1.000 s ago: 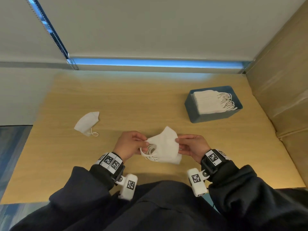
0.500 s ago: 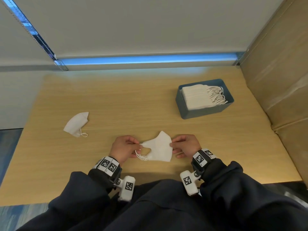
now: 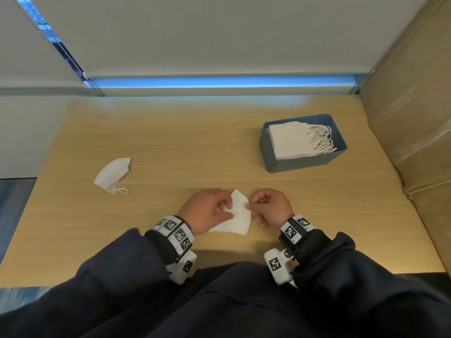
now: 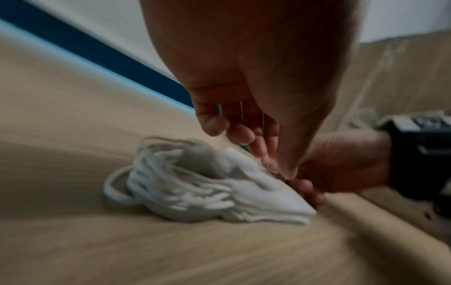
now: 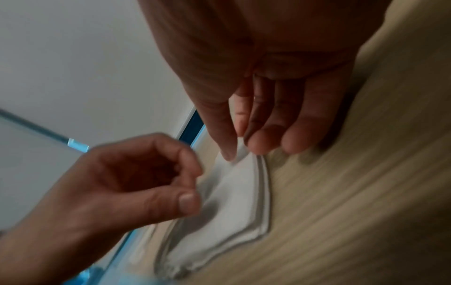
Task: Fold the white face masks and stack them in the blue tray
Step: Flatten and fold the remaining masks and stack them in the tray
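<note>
A white face mask (image 3: 240, 215) lies flat on the wooden table (image 3: 170, 147) just in front of me. My left hand (image 3: 227, 208) covers its left part, fingers curled and thumb down on the cloth. My right hand (image 3: 250, 204) pinches the mask's right edge between thumb and forefinger, plain in the right wrist view (image 5: 240, 150). The left wrist view shows the ear loops (image 4: 156, 173) lying loose on the table. A blue tray (image 3: 302, 164) at the right rear holds a stack of folded masks (image 3: 288, 140). Another mask (image 3: 112, 174) lies at the left.
A padded beige panel (image 3: 415, 118) walls off the table's right side. A grey wall with a blue light strip (image 3: 219, 82) runs along the back. Bare wood lies between my hands and the tray.
The mask has come down from in front of me onto the table. My left hand has slid right, off the ear-loop end and over the mask. My right hand keeps its pinch.
</note>
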Demonstrator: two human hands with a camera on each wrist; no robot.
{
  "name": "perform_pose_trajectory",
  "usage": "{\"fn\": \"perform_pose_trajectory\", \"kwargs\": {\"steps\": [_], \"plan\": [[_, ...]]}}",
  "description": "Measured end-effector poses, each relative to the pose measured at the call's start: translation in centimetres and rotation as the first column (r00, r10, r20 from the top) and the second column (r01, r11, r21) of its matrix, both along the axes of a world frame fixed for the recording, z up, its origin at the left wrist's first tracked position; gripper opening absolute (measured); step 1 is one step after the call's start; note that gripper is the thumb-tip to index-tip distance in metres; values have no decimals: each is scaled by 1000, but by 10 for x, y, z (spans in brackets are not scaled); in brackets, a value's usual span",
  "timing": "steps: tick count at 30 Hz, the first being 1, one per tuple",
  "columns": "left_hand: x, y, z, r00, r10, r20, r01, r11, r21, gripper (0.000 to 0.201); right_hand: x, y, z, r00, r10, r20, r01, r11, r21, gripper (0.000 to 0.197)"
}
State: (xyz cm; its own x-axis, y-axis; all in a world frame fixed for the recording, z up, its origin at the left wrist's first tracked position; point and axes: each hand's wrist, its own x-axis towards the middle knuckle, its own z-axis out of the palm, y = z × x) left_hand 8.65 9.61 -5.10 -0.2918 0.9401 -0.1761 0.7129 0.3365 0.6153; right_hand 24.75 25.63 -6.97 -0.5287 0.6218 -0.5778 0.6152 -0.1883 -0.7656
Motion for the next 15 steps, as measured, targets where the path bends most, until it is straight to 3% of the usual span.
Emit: {"fn": "perform_pose_trajectory", "kwargs": {"steps": [3, 7, 9, 11, 13, 15], "plan": [[13, 21, -6, 946, -301, -124, 271, 938, -215, 28, -5, -4, -1, 985, 152, 80, -158, 985, 73, 25], [5, 32, -11, 947, -321, -24, 303, 915, -267, 31, -14, -3, 1, 946, 284, 156, -315, 916, 249, 25], [-7, 28, -3, 976, -186, 117, 204, 964, -168, 23, -16, -1, 1, 945, 308, 112, -327, 894, 305, 24], [-27, 17, 5, 979, 38, 198, -30, 998, -47, 11, -20, -3, 1, 923, 368, 114, -385, 869, 311, 20], [-58, 1, 7, 953, 252, 170, -260, 965, 24, 6, -24, -7, 1, 879, 430, 208, -475, 830, 292, 21], [-101, -27, 5, 882, 465, 71, -469, 881, 59, 7, -31, -7, 5, 837, 459, 296, -537, 791, 294, 19]]}}
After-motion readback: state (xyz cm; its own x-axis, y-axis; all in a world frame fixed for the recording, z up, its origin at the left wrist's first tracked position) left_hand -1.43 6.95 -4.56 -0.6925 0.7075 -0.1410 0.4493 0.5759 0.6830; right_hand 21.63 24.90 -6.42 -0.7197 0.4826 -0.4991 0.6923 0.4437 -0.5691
